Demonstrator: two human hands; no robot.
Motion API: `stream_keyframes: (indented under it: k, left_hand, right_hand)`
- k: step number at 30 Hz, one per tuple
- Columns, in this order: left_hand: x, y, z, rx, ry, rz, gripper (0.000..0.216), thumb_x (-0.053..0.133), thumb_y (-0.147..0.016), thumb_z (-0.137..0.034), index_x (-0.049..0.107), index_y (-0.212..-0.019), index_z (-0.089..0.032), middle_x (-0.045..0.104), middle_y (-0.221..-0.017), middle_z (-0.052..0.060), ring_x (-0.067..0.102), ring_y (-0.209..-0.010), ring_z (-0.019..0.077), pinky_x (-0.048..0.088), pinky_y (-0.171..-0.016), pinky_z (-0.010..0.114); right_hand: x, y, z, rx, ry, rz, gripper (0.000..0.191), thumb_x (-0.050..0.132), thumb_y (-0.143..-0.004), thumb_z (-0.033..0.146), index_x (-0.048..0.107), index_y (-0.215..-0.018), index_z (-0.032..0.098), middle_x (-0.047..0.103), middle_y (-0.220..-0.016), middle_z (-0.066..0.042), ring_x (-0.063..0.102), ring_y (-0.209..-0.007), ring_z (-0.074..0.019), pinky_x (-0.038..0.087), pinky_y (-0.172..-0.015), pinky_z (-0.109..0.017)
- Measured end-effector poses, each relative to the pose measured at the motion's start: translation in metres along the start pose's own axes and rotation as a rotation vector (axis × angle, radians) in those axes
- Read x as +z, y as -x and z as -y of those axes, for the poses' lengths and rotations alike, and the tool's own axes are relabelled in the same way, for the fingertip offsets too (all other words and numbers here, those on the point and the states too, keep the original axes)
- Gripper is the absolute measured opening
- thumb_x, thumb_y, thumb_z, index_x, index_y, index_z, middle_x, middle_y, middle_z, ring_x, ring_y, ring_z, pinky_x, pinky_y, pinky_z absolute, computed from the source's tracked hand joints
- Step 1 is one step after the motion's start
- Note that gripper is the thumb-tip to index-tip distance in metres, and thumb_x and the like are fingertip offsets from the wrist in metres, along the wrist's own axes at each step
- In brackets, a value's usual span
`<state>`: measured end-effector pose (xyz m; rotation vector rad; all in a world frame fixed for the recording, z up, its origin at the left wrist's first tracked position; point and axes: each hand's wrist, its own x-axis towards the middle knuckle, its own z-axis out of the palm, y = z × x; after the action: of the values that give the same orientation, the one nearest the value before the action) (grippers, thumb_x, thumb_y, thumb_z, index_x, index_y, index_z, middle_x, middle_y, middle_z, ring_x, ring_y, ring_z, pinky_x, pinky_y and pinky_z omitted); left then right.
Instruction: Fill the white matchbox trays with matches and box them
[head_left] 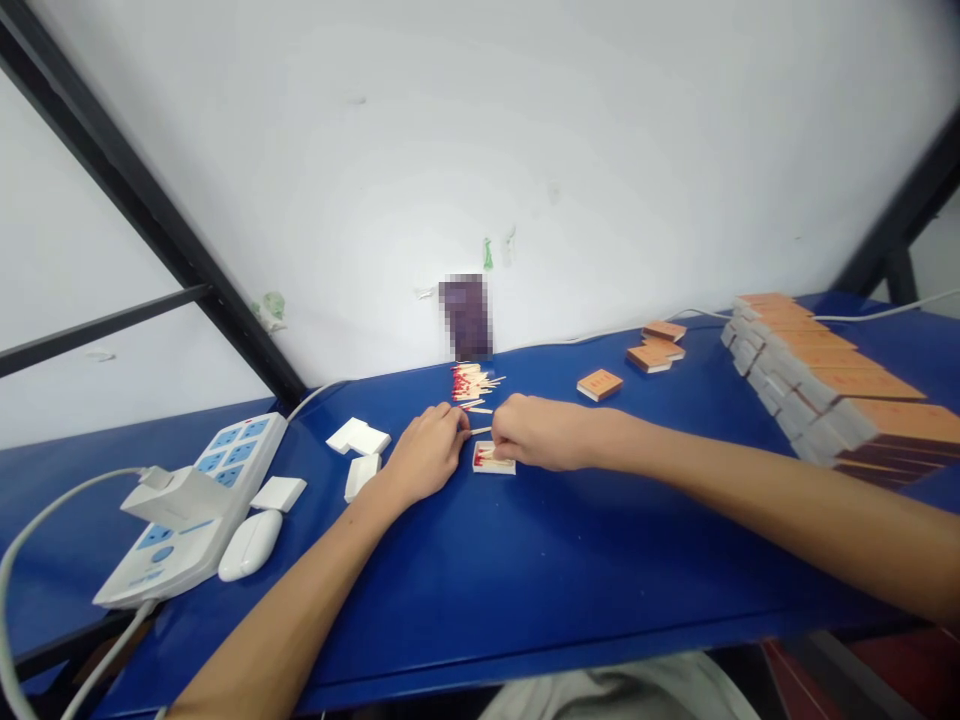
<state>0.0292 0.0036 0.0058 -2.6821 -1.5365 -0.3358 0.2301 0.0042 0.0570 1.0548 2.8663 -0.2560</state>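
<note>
Close above a small white matchbox tray (480, 469), my right hand (534, 432) has its fingers pinched together on a match (481, 431). Red-headed matches (486, 457) lie inside the tray, partly covered by my right fingertips. My left hand (430, 450) rests on the blue table just left of the tray, fingers curled and closed near the same match. Whether its fingertips grip anything is too small to make out. Beyond both hands lies a loose pile of matches (469, 382), heads mostly to the left.
White empty trays (361, 436) lie left of my left hand, near a white earbud case (251, 545) and a power strip (217, 490). Orange matchboxes (600, 384) sit at the back right. Stacked matchboxes (840, 380) stand far right. A blurred dark object (466, 318) leans on the wall.
</note>
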Motion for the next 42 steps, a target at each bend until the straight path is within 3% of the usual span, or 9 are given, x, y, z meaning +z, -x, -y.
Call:
stream_keyframes:
  k: [10, 16, 24, 28, 34, 38, 42]
  left_hand:
    - [-0.004, 0.005, 0.004, -0.018, -0.068, 0.118, 0.024, 0.03, -0.099, -0.023, 0.053, -0.095, -0.017, 0.058, -0.098, 0.01, 0.053, -0.087, 0.0233, 0.042, -0.081, 0.038]
    - [-0.007, 0.011, 0.003, -0.03, -0.052, 0.131, 0.024, 0.028, -0.099, -0.022, 0.051, -0.095, -0.017, 0.056, -0.099, 0.01, 0.051, -0.086, 0.0227, 0.042, -0.081, 0.038]
    - [-0.021, 0.014, 0.004, 0.073, 0.245, -0.03, 0.022, 0.025, -0.101, -0.025, 0.045, -0.091, -0.02, 0.053, -0.093, 0.006, 0.049, -0.083, 0.0201, 0.043, -0.079, 0.036]
    - [-0.025, 0.014, -0.01, 0.145, 0.323, 0.025, 0.02, 0.029, -0.101, -0.026, 0.046, -0.091, -0.021, 0.054, -0.094, 0.006, 0.049, -0.086, 0.0192, 0.042, -0.081, 0.035]
    - [-0.015, 0.014, -0.014, 0.121, 0.401, 0.098, 0.022, 0.029, -0.101, -0.029, 0.048, -0.095, -0.021, 0.054, -0.095, 0.004, 0.052, -0.088, 0.0179, 0.043, -0.08, 0.032]
    - [-0.013, 0.013, -0.013, 0.114, 0.446, 0.055, 0.024, 0.028, -0.102, -0.032, 0.049, -0.096, -0.021, 0.056, -0.093, 0.003, 0.053, -0.085, 0.0169, 0.043, -0.078, 0.03]
    - [-0.014, 0.013, -0.012, 0.126, 0.438, 0.039, 0.02, 0.039, -0.098, -0.036, 0.052, -0.105, -0.022, 0.058, -0.095, 0.003, 0.054, -0.084, 0.0179, 0.044, -0.077, 0.031]
  right_hand:
    - [-0.022, 0.007, -0.012, 0.009, -0.141, -0.047, 0.031, 0.047, -0.091, 0.031, 0.07, -0.078, 0.014, 0.066, -0.071, -0.005, 0.05, -0.058, -0.0121, 0.031, -0.055, -0.025]
    - [-0.031, 0.008, -0.026, -0.065, -0.18, 0.049, 0.028, 0.052, -0.088, 0.035, 0.073, -0.093, 0.016, 0.068, -0.076, -0.003, 0.055, -0.065, -0.0134, 0.035, -0.06, -0.024]
    - [-0.036, 0.011, -0.036, -0.012, -0.191, 0.089, 0.038, 0.052, -0.088, 0.04, 0.069, -0.111, 0.016, 0.07, -0.087, -0.006, 0.059, -0.072, -0.0159, 0.038, -0.063, -0.025]
    - [-0.039, 0.014, -0.036, -0.016, -0.18, 0.098, 0.037, 0.052, -0.088, 0.04, 0.069, -0.111, 0.016, 0.071, -0.09, -0.006, 0.06, -0.073, -0.016, 0.037, -0.064, -0.025]
    - [-0.031, 0.009, -0.034, -0.085, -0.249, 0.181, 0.041, 0.051, -0.09, 0.042, 0.065, -0.119, 0.015, 0.072, -0.089, -0.006, 0.062, -0.073, -0.0153, 0.039, -0.064, -0.023]
    - [-0.026, 0.006, -0.033, -0.083, -0.238, 0.21, 0.036, 0.048, -0.091, 0.037, 0.07, -0.105, 0.013, 0.071, -0.081, -0.005, 0.06, -0.068, -0.0142, 0.039, -0.063, -0.024]
    - [-0.024, 0.004, -0.032, -0.099, -0.229, 0.174, 0.035, 0.046, -0.091, 0.036, 0.071, -0.094, 0.012, 0.07, -0.077, -0.005, 0.058, -0.064, -0.0131, 0.037, -0.061, -0.024]
